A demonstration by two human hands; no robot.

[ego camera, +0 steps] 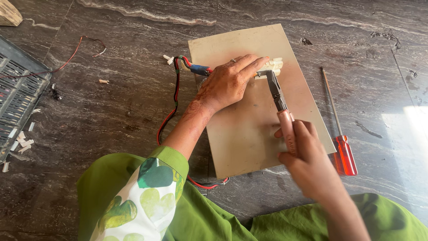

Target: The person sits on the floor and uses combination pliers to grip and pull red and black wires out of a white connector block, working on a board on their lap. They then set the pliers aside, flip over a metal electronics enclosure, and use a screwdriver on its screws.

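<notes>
**Daylight from the right, motion blur at the near hand**

The scene was evenly and fairly brightly lit. A pale patch of glare lay on the polished floor [414, 129] at the right edge. Shadows were soft and short, falling under the left hand [229, 82] onto the board [249, 134]. The right hand [307, 156] was smeared by motion blur. The sleeve [142, 196] was slightly soft.

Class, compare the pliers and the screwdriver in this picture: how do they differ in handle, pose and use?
The pliers have pinkish handles; the screwdriver has a clear red one. The pliers are gripped by the right hand, nose at the white block under the left hand; the screwdriver lies untouched on the floor. Both point away from the person.
</notes>
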